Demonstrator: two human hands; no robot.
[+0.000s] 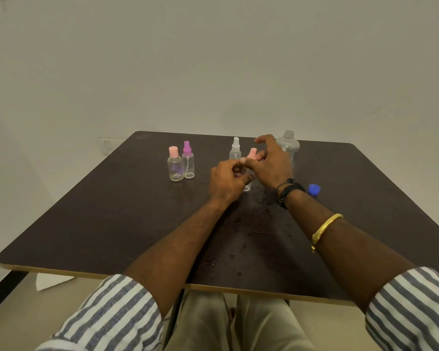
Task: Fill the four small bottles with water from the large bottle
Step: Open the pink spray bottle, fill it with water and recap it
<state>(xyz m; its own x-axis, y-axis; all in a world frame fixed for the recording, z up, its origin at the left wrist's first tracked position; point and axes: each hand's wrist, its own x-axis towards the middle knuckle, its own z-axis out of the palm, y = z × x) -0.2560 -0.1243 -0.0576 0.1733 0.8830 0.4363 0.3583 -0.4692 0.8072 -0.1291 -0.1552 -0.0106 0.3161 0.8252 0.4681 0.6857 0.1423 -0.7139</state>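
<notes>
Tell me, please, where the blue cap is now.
In the head view, the blue cap lies on the table, beside the right wrist, nearer than the large bottle.

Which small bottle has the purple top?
The slim spray bottle, second from left, next to the round pink-capped bottle. The other tops are pink or white.

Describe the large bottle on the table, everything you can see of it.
The large bottle is clear, plastic-looking, with a round shoulder and a threaded neck, uncapped. It stands upright near the far edge of the table, to the right. The right hand hides its lower left side; whether they touch cannot be told. Its water level is not readable. A blue cap lies apart, nearer the person.
</notes>
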